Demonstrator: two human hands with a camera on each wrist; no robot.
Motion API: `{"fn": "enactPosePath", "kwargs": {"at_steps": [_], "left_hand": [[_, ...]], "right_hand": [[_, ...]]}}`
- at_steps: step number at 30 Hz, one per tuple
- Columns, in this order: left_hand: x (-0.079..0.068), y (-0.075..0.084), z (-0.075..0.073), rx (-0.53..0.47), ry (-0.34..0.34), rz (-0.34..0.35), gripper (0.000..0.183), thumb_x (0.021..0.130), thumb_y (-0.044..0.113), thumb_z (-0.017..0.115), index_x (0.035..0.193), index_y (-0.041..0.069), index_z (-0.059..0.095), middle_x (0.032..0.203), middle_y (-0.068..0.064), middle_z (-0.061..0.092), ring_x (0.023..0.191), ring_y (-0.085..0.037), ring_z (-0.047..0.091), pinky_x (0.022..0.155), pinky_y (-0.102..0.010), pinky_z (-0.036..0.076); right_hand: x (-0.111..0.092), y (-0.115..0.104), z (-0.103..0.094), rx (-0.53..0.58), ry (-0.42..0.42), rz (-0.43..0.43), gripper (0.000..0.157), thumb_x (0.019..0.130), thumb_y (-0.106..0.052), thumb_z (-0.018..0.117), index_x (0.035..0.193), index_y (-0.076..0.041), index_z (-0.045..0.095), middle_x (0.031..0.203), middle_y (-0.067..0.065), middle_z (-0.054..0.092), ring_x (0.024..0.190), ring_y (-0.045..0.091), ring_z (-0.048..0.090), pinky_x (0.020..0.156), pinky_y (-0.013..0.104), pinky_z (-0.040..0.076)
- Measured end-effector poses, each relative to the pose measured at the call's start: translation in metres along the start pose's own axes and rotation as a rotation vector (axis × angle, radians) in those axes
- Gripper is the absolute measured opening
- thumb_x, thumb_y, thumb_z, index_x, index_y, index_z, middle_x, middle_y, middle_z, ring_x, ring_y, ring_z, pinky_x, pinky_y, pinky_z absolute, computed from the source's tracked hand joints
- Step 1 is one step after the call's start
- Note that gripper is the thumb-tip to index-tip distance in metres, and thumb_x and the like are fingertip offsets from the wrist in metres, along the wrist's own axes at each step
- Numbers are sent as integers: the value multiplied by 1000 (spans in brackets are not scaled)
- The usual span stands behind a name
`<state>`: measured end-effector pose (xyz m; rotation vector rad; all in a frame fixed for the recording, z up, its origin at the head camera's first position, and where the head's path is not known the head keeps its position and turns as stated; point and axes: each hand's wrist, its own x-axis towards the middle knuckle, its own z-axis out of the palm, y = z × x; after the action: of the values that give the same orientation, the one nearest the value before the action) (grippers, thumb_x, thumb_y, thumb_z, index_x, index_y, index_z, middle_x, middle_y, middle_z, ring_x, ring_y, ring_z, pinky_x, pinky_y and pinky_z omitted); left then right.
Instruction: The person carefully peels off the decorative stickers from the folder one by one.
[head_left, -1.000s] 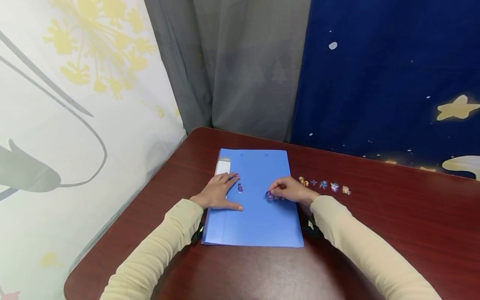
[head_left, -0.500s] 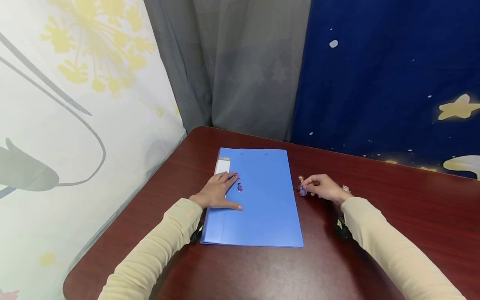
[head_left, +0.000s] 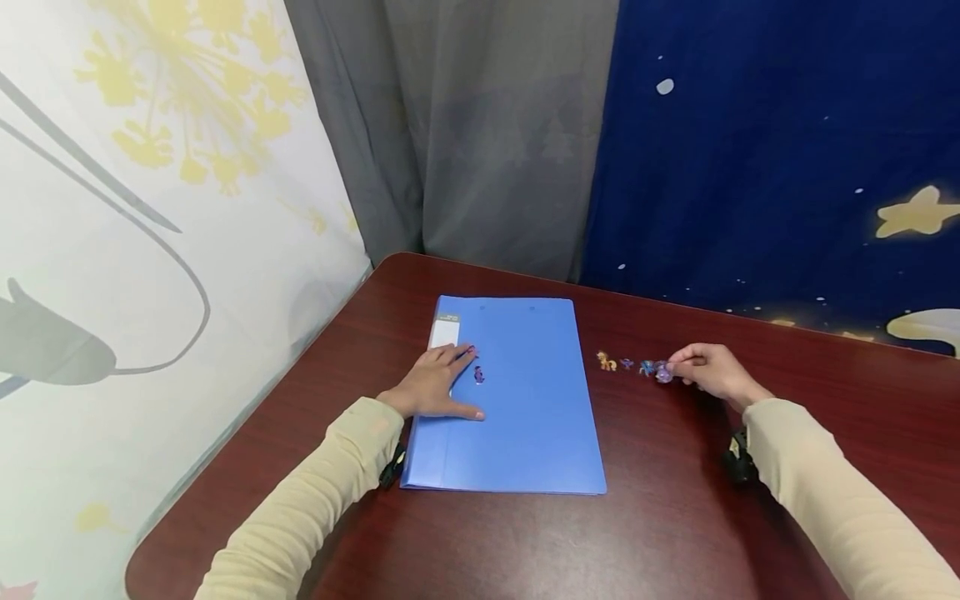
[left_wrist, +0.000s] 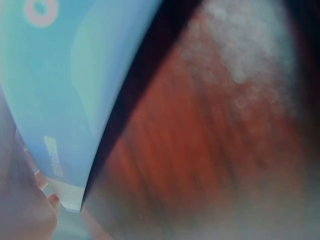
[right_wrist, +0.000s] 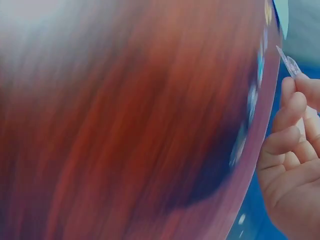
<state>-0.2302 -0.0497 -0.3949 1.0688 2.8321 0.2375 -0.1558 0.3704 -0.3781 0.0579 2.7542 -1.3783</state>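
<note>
My left hand [head_left: 433, 390] lies spread on the left side of a blue folder [head_left: 528, 442], thumb out and fingers flat. By its fingertips a small purple pony sticker [head_left: 480, 375] is on the cover, with a pinkish one [head_left: 472, 352] partly under the index finger. Right of the folder, my right hand [head_left: 712, 369] pinches a clear-edged purple sticker [head_left: 663, 375] between thumb and forefinger. The right wrist view shows this thin sticker [right_wrist: 290, 64] edge-on, above the tabletop. It overlaps the row of stickers in the head view; the row's right end is hidden by the hand.
On the dark red table [head_left: 525, 542] lie an orange pony sticker [head_left: 606, 361], a small purple one [head_left: 626, 364] and a blue one [head_left: 646, 367] in a row. Grey [head_left: 510, 142] and blue [head_left: 750, 167] curtains hang behind the table. A white patterned wall covering [head_left: 225, 333] borders the left.
My right hand has carried the purple sticker off the folder to the right, along the row of stickers. The left hand stays in place on the folder.
</note>
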Motion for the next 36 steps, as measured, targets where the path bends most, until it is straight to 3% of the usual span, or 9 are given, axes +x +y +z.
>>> {"fn": "enactPosePath", "kwargs": {"at_steps": [5,12,22,36], "left_hand": [[-2,1,-2,-13,4,1,102,66,66,62,142,9,27,146,-9,23,131,-31,20,107,-45,12],[-2,1,-1,-4,-6,-4,101,66,66,61,142,10,26,146,-9,22,131,-30,19,106,-45,13],[-3,2,-2,-18,5,5,102,66,67,62,142,8,27,145,-10,24,131,-30,19,107,-44,12],[-1,4,-4,-12,-9,5,102,66,67,61,142,9,26,145,-9,24,131,-29,19,107,-43,12]], "right_hand": [[-8,17,-19,-27,42,52,27,88,-14,57,99,10,55,71,2,62,60,10,53,52,28,43],[-16,33,-30,-7,50,119,30,90,-19,54,100,9,55,72,-6,60,62,8,53,54,28,43],[-18,42,-37,-10,27,186,26,92,-17,49,98,7,57,71,-6,58,62,6,52,56,27,44],[-21,46,-34,-79,58,194,26,91,-16,50,94,10,56,66,-4,57,59,8,50,53,26,45]]}}
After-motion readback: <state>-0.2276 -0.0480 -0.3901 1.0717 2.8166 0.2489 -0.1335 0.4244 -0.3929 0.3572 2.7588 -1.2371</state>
